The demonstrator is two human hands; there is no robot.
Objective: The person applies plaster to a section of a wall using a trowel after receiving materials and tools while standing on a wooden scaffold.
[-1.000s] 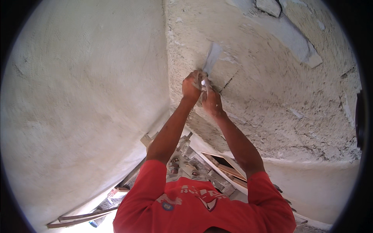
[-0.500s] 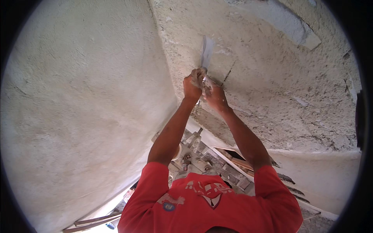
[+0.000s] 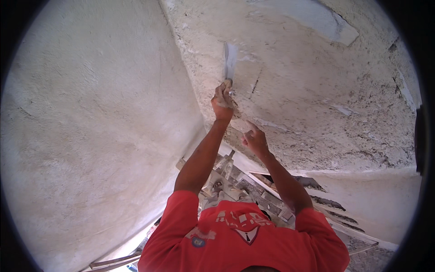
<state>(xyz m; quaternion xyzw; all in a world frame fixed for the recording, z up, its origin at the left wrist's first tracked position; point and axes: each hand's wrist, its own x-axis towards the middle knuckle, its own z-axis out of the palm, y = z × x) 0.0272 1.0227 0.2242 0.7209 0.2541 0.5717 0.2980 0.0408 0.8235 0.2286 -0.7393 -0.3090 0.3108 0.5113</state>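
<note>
My left hand (image 3: 222, 103) is raised against the rough plastered surface, its fingers closed around the lower end of a pale, flat, blade-like tool (image 3: 230, 61). The long strip of the tool lies along the plaster, and its handle is hidden in my grip. Greyish plaster smears cover the fingers. Lower and to the right, my right hand (image 3: 256, 140) is apart from the left one. Its index finger stretches toward the surface while the other fingers curl loosely, with nothing visible in them. Whether the fingertip touches the plaster I cannot tell.
A smoother plastered wall (image 3: 99, 113) fills the left, meeting the rough surface (image 3: 312, 86) along a slanting corner. A smooth whitish patch (image 3: 317, 20) lies at the upper right. Below are rubble and boards (image 3: 272, 199), and dark slots (image 3: 335, 204) open near the right wall.
My right hand has drawn away from the left, down and slightly right. The left hand keeps its hold at the strip; the whole view has shifted a little.
</note>
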